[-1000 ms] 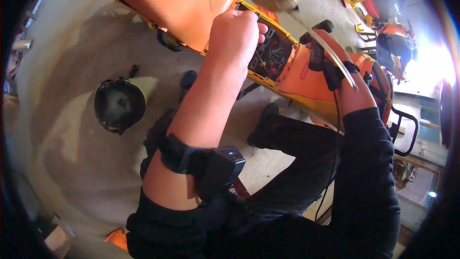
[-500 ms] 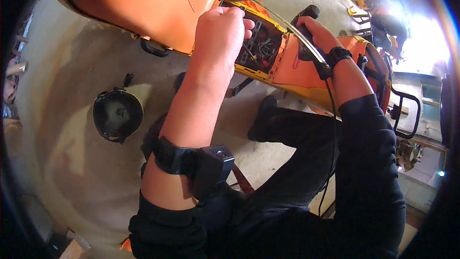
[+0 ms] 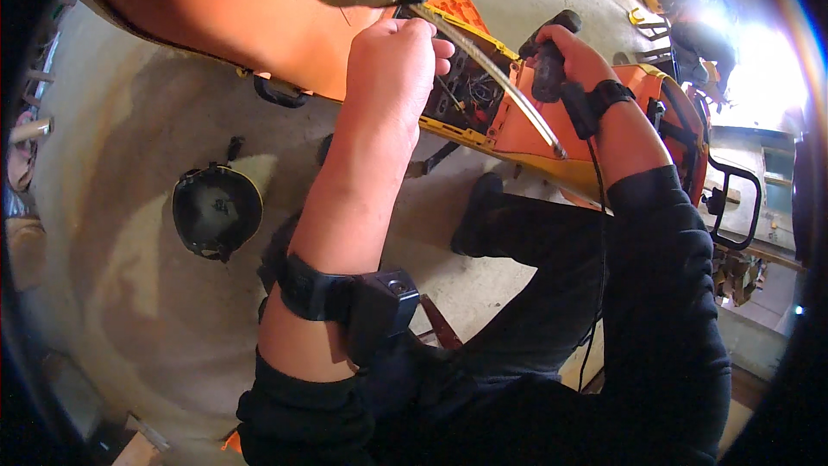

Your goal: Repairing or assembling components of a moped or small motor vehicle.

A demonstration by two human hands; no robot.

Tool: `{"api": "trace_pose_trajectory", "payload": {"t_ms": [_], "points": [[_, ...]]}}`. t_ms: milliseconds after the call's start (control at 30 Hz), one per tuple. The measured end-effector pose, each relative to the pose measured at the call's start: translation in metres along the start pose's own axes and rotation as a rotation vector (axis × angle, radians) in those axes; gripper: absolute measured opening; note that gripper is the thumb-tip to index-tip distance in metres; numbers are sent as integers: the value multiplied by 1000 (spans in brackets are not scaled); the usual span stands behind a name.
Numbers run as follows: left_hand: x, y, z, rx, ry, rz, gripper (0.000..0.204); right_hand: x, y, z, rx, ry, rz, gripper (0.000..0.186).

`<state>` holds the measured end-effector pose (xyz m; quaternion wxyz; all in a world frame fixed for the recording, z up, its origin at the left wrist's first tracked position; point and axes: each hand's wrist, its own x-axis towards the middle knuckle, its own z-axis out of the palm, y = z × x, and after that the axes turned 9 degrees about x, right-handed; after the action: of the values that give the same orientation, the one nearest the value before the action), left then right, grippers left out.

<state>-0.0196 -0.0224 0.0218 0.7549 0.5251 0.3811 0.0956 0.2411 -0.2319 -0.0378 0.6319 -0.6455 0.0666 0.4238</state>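
Starting nearest: both forearms come up from the lower edge, each with a black wrist strap; the left one carries a boxy black unit (image 3: 379, 309), and a thin cable runs down the right sleeve from the other. Dark trousers and a shoe (image 3: 477, 216) sit below the work, so the person looks crouched or seated right over it, close enough to work with both arms bent.

Left hand (image 3: 392, 78): fingers curled together into a loose fist at the near edge of the open compartment (image 3: 466, 91) in the orange machine body (image 3: 216, 26). Fingertips press at the compartment edge, up against the thin curved metal strip (image 3: 500, 82) that crosses the opening. Whether it pinches something small, I can't tell (knuckles hide the tips).

Right hand (image 3: 573, 56): wrapped tight round a black grip (image 3: 549, 65), thumb over the top, just right of the compartment. Reads like a tool handle or a machine handle; which one, I can't tell. My guess is that this hand steadies while the left does the fine work inside.

Compartment shows dark wiring and small parts, framed in yellow.

Left of the arms, well apart: a dark helmet (image 3: 216, 211) lying open side up on the concrete floor (image 3: 129, 311), parked out of the way.

Farther right: more orange equipment with a black handle loop (image 3: 742, 207), then glare.
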Motion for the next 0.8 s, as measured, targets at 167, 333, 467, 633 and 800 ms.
{"api": "trace_pose_trajectory", "payload": {"t_ms": [167,333,467,633,800], "points": [[-3,3,-2,-19,10,42,20,-3,-2,-2,-200,-94,-194,23],[3,1,-7,48,-4,38,24,-13,2,29,-118,47,-212,23],[3,1,0,-49,31,24,19,-17,2,27,-114,54,-200,22],[-2,6,-1,-31,37,30,19,-20,1,26,-256,-6,-322,20],[5,0,-5,36,4,58,23,-11,-1,20,-309,-15,-305,22]]}}
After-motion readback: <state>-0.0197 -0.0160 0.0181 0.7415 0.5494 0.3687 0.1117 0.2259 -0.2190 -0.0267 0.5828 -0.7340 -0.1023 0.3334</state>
